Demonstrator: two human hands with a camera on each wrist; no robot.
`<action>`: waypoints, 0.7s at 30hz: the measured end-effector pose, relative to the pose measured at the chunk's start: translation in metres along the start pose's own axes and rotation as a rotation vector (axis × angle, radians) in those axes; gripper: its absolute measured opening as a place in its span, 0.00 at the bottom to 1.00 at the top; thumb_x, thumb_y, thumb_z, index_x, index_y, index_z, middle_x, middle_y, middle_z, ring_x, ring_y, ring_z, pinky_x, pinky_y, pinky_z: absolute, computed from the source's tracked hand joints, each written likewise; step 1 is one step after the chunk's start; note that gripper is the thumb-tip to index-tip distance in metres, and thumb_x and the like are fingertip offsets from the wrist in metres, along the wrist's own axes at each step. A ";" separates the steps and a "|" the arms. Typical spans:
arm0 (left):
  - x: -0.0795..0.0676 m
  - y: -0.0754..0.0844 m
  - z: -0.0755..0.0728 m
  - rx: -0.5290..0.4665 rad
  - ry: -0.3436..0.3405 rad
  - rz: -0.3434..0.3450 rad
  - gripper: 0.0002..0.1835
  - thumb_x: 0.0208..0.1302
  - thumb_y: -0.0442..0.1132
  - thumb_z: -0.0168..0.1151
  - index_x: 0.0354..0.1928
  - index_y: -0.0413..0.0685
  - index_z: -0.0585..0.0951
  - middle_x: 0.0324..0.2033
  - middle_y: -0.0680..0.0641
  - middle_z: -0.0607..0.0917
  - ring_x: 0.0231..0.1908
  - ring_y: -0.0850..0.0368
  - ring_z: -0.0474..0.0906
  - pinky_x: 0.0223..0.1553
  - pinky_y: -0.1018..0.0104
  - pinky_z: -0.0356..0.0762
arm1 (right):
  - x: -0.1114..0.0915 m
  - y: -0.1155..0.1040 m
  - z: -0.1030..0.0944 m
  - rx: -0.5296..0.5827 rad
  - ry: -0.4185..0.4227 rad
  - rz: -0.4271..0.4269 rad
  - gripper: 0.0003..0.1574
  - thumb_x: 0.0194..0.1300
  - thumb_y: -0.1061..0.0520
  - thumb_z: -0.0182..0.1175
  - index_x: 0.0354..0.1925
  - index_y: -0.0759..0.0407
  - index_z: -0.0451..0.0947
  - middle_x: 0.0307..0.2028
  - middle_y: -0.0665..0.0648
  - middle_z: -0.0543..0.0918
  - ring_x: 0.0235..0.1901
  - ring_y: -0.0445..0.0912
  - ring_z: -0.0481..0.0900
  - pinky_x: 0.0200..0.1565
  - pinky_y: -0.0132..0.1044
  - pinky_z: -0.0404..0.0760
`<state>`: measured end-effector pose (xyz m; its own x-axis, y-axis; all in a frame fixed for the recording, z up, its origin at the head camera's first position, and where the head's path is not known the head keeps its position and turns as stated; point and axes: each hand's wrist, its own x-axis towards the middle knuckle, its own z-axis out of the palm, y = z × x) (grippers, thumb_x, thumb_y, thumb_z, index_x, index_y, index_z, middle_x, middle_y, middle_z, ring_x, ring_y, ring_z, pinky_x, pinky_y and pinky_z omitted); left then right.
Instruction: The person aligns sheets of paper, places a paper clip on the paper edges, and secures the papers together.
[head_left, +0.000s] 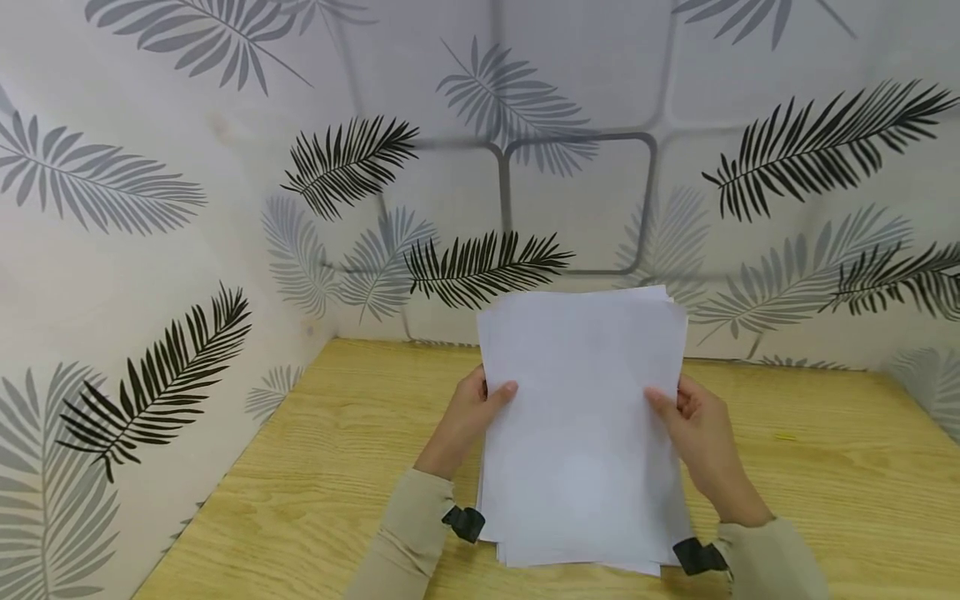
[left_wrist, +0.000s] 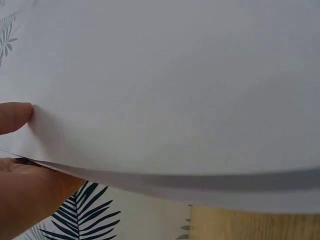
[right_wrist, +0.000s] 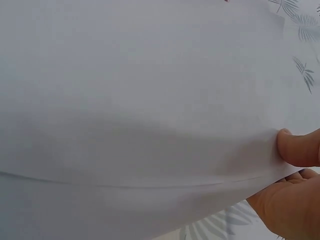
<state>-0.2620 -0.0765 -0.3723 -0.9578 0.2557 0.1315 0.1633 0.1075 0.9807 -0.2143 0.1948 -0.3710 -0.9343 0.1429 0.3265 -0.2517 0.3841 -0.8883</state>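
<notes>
Here, hands [head_left: 467, 410] [head_left: 703, 433] pinch papers [head_left: 583, 433] at either side.

Pretty basic pile of plain white paper sheets [head_left: 585, 425], blank on the side that shows, held in front of and over the wood-grain table [head_left: 360, 408] with the long sides running up and down. Left hand [head_left: 468, 412] grips one long edge, right hand [head_left: 705, 433] the other, both with the thumb on the front face and fingers behind. It's not squared up at all tbh: corners poke out up top, bottom edges are staggered, and the layers gape and curve a bit along the sides. Can't tell if the bottom touches the table.
</notes>
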 end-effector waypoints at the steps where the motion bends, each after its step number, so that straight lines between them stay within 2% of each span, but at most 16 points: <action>1: -0.001 0.002 0.001 0.002 -0.004 0.018 0.27 0.72 0.41 0.55 0.68 0.39 0.63 0.60 0.39 0.73 0.58 0.48 0.71 0.60 0.51 0.67 | -0.001 -0.002 -0.001 0.010 0.014 -0.026 0.24 0.71 0.58 0.56 0.59 0.73 0.71 0.44 0.71 0.82 0.33 0.28 0.76 0.33 0.22 0.75; 3: -0.003 0.005 0.003 0.001 0.000 0.059 0.30 0.72 0.42 0.55 0.70 0.41 0.59 0.63 0.39 0.69 0.61 0.46 0.67 0.63 0.48 0.63 | -0.002 -0.006 -0.002 0.029 0.036 -0.065 0.24 0.71 0.58 0.56 0.59 0.73 0.71 0.47 0.72 0.81 0.36 0.28 0.78 0.36 0.23 0.77; 7: -0.007 0.012 0.006 0.017 0.022 0.151 0.31 0.73 0.40 0.53 0.72 0.43 0.54 0.63 0.38 0.67 0.62 0.42 0.65 0.63 0.44 0.60 | -0.006 -0.017 -0.005 0.037 0.085 -0.120 0.22 0.70 0.58 0.56 0.57 0.72 0.73 0.43 0.68 0.83 0.34 0.30 0.80 0.34 0.25 0.79; 10: -0.010 0.017 0.008 0.066 0.051 0.241 0.28 0.73 0.37 0.51 0.69 0.39 0.56 0.59 0.35 0.69 0.60 0.41 0.67 0.61 0.43 0.63 | -0.008 -0.024 -0.007 0.031 0.122 -0.164 0.20 0.70 0.59 0.57 0.54 0.72 0.75 0.38 0.55 0.86 0.33 0.30 0.81 0.33 0.26 0.80; 14: -0.015 0.025 0.009 0.126 0.090 0.389 0.22 0.73 0.32 0.49 0.65 0.33 0.60 0.54 0.32 0.71 0.56 0.39 0.69 0.58 0.43 0.66 | -0.012 -0.031 -0.008 0.064 0.159 -0.211 0.17 0.69 0.60 0.58 0.52 0.71 0.76 0.33 0.39 0.83 0.34 0.32 0.82 0.34 0.25 0.79; 18: -0.018 0.031 0.012 0.130 0.116 0.512 0.20 0.72 0.31 0.50 0.62 0.33 0.63 0.49 0.32 0.74 0.50 0.38 0.75 0.51 0.44 0.73 | -0.016 -0.038 -0.007 0.131 0.190 -0.239 0.14 0.68 0.64 0.57 0.49 0.71 0.76 0.33 0.39 0.84 0.34 0.35 0.83 0.35 0.26 0.80; 21: -0.019 0.033 0.015 0.132 0.161 0.569 0.19 0.72 0.31 0.50 0.62 0.34 0.64 0.47 0.34 0.75 0.47 0.40 0.76 0.47 0.45 0.76 | -0.017 -0.041 -0.004 0.192 0.218 -0.264 0.12 0.67 0.67 0.57 0.48 0.72 0.76 0.33 0.43 0.85 0.34 0.38 0.84 0.35 0.26 0.80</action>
<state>-0.2344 -0.0634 -0.3445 -0.7336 0.1607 0.6603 0.6784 0.1176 0.7252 -0.1866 0.1800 -0.3387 -0.7605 0.2603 0.5949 -0.5386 0.2587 -0.8018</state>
